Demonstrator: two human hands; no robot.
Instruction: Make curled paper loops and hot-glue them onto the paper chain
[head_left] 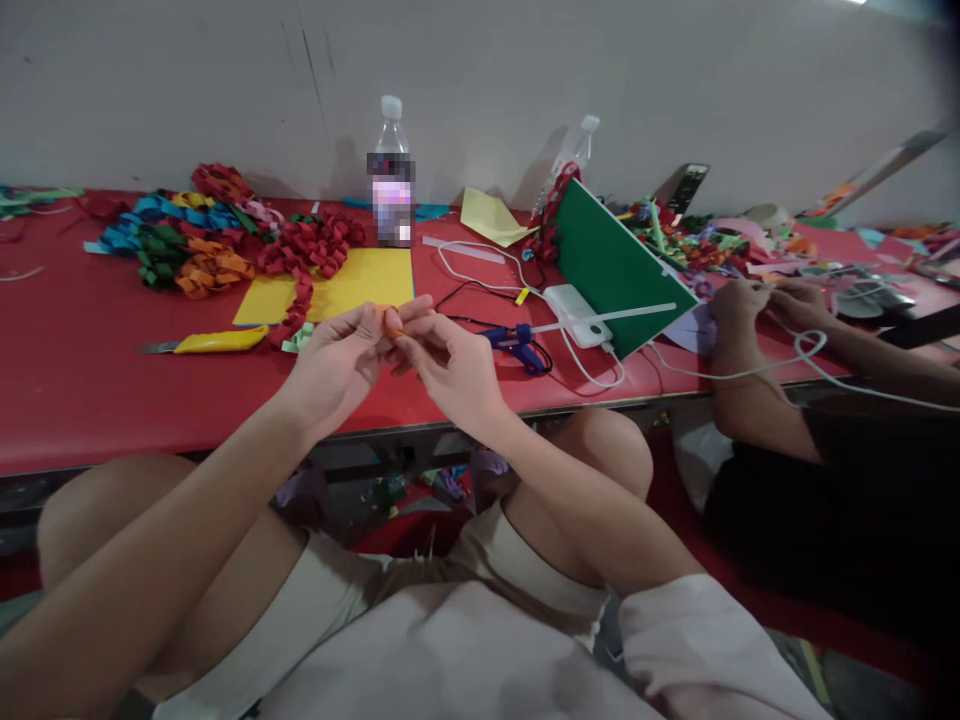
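My left hand [341, 350] and my right hand [454, 365] meet above the front of the red table. Between their fingertips they pinch a small orange paper strip [395, 330], mostly hidden by the fingers. Just right of my right hand lies a blue glue gun [516, 345] with a long glue stick [637, 311] in its back. A yellow-handled cutter [221, 340] rests to the left of my left hand. Behind the hands is a sheet of yellow paper [379, 277], partly under a red folded-paper chain [315, 245].
Blue, green and orange paper chains [206, 265] pile up at the left. A water bottle [391, 180] stands near the wall. A green board [611, 265] leans beside a white power strip [574, 312] with loose cables. At the right, another person's hands [750, 305] work at the same table.
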